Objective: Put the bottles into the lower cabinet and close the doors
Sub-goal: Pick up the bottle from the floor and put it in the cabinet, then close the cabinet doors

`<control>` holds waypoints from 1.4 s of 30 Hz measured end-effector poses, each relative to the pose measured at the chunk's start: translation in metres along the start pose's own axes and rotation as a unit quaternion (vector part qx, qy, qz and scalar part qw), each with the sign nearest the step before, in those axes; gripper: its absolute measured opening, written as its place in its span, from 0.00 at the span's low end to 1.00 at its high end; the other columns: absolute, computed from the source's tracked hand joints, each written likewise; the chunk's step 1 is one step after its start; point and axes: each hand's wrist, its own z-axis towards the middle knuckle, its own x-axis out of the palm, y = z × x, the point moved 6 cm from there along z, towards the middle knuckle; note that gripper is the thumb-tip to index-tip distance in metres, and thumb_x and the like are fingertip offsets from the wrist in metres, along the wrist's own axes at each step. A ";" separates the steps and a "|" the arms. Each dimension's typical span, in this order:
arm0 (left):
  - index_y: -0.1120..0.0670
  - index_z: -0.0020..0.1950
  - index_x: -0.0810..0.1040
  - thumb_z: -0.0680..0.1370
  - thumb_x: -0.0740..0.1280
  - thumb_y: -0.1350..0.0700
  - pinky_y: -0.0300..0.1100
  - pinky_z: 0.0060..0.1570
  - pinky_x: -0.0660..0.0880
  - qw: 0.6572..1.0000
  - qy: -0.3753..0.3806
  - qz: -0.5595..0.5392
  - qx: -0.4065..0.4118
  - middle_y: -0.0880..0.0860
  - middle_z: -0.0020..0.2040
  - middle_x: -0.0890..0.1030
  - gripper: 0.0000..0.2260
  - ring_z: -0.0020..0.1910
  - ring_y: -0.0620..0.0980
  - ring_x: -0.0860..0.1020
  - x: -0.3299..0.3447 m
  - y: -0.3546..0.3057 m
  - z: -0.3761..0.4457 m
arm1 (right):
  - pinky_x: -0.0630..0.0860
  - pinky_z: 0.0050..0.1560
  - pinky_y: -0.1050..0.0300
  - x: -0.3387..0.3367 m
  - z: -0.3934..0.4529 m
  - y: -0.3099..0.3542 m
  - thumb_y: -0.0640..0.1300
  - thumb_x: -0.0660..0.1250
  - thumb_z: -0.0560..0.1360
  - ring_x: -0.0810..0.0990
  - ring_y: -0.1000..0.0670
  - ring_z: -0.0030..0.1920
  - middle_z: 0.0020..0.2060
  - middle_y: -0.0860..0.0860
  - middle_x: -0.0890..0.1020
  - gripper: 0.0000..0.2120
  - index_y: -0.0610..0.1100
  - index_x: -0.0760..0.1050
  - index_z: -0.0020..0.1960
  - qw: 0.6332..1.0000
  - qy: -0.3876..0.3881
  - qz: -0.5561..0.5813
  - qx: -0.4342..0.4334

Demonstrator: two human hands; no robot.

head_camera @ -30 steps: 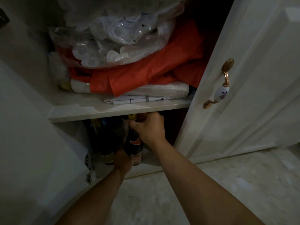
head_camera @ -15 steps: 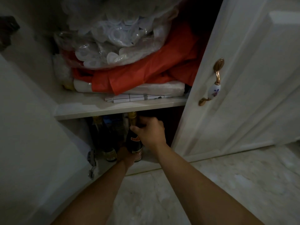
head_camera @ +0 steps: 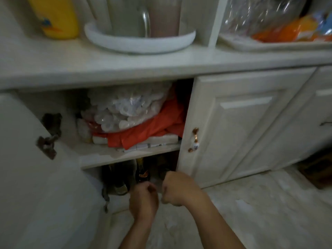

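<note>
My hands are both just outside the mouth of the lower cabinet, low down by the floor. My left hand is curled loosely with the fingers drawn in, and I see nothing in it. My right hand is closed into a loose fist, also with nothing in its grasp. The bottles stand on the bottom shelf, dark and hard to tell apart; the one with the orange label is upright just beyond my left knuckles. I cannot tell whether a finger touches it.

As I judge it, the stowing part is done or nearly so, and the step in hand is the turn to the doors. The left door is swung wide toward me; the right door stands only a little ajar, its handle just above my right hand.

Next I need to open my hands, take each door by its edge or handle, and swing both shut, minding that no bottle sits far enough forward to block them
</note>
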 end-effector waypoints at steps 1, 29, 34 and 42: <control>0.44 0.28 0.78 0.68 0.67 0.63 0.47 0.42 0.80 0.999 0.008 0.012 0.042 0.49 0.37 0.85 0.14 0.39 0.50 0.81 -0.022 -0.029 -0.025 | 0.81 0.47 0.52 -0.024 -0.026 0.007 0.47 0.70 0.70 0.82 0.45 0.46 0.47 0.44 0.83 0.11 0.42 0.82 0.48 1.000 0.000 0.014 -0.010; 0.61 0.77 0.56 0.72 0.70 0.62 0.53 0.64 0.69 0.953 0.169 0.105 -0.231 0.65 0.70 0.71 0.36 0.66 0.64 0.72 -0.401 -0.092 -0.197 | 0.79 0.51 0.63 -0.368 -0.384 0.144 0.51 0.73 0.69 0.81 0.59 0.44 0.43 0.56 0.83 0.16 0.55 0.81 0.57 0.976 -0.094 0.193 -0.022; 0.66 0.70 0.68 0.73 0.67 0.68 0.53 0.61 0.72 0.956 0.121 0.019 -0.265 0.68 0.62 0.76 0.26 0.60 0.66 0.76 -0.373 -0.060 -0.188 | 0.77 0.54 0.63 -0.300 -0.349 0.142 0.51 0.72 0.69 0.81 0.57 0.49 0.47 0.55 0.82 0.17 0.51 0.80 0.58 0.982 -0.032 0.185 0.009; 0.63 0.54 0.75 0.76 0.66 0.61 0.53 0.53 0.76 0.907 0.174 -0.111 -0.369 0.62 0.47 0.80 0.09 0.47 0.62 0.78 -0.338 -0.077 -0.200 | 0.74 0.57 0.62 -0.174 -0.313 0.124 0.53 0.73 0.68 0.78 0.53 0.55 0.57 0.49 0.79 0.24 0.47 0.77 0.62 0.963 0.126 0.223 0.080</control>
